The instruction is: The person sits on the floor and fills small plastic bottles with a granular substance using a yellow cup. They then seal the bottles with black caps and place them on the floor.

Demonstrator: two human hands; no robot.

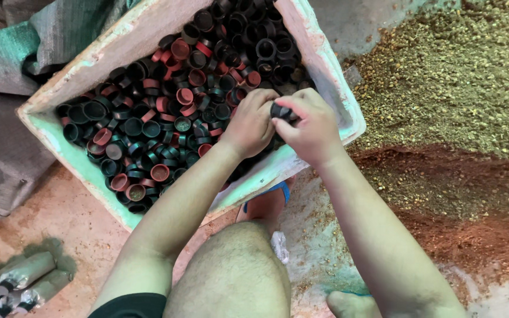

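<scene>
Both hands working one black cap over a foam box of caps.

Floor: reddish, with a granular pile at right. Foam box, pale green-white, full of black and red caps. Left hand and right hand meet at the box's near-right corner, fingers pinched narrow around a black cap; possibly two stacked, mostly hidden. Foil-wrapped rolls bottom left.

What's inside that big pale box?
The box is heaped with small black and red caps. Both hands, left and right, cover some; the bottom is hidden.
</scene>
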